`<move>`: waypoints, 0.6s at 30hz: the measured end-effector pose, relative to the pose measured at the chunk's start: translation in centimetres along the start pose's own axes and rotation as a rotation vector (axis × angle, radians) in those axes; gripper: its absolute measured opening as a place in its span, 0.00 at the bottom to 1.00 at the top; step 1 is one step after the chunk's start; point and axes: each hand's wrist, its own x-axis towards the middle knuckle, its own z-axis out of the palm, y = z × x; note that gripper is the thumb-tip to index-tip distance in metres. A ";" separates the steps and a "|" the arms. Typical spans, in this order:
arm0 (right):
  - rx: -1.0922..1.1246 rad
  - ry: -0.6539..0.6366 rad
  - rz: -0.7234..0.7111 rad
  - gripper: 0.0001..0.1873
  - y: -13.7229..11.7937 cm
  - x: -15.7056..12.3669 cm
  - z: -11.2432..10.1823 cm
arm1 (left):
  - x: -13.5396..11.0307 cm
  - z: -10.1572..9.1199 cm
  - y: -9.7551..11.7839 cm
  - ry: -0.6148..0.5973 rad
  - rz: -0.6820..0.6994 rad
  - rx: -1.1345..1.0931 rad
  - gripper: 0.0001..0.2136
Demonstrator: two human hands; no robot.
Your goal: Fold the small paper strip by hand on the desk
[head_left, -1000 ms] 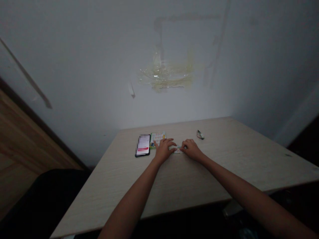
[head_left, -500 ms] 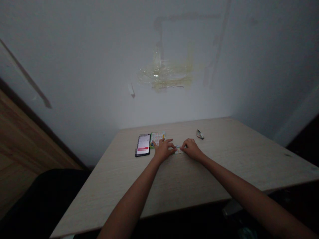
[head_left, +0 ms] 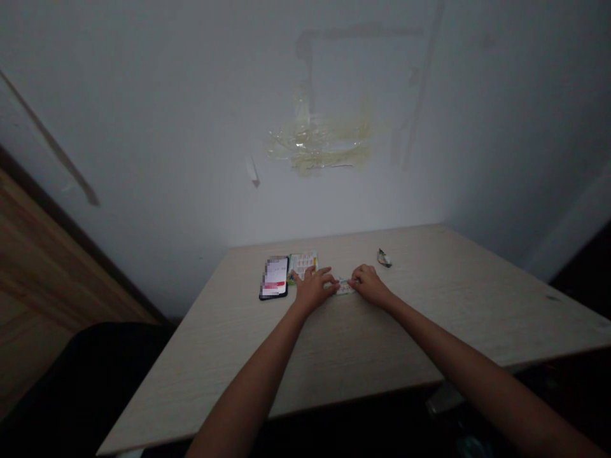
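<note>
Between my hands lies a small, colourfully printed piece of paper (head_left: 344, 288), low over or on the table. My left hand (head_left: 314, 291) pinches its left end with thumb and index finger, the other fingers spread. At the right end my right hand (head_left: 370, 285) is closed, fingertips and thumb pressed together on the edge. Beyond my left fingers is a printed card or leaflet (head_left: 302, 259), white with a green border and rows of small pictures; my left hand covers its lower part.
A phone (head_left: 275, 278) with a lit screen lies left of the leaflet. Toward the back right sits a small crumpled wrapper (head_left: 384, 257). The pale wooden table (head_left: 405, 343) meets a wall (head_left: 200, 140) with old tape (head_left: 319, 143) on it.
My right hand has shifted very slightly at the paper's right end, and a little more of the paper shows. My left hand stays in place.
</note>
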 end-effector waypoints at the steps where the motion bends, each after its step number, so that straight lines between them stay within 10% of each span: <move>1: -0.005 0.000 0.001 0.08 0.0 0.0 0.0 | 0.0 -0.1 0.0 -0.005 -0.002 0.001 0.11; 18: -0.037 -0.035 0.051 0.07 -0.8 0.0 -0.3 | 0.0 -0.2 -0.5 -0.051 0.006 0.013 0.11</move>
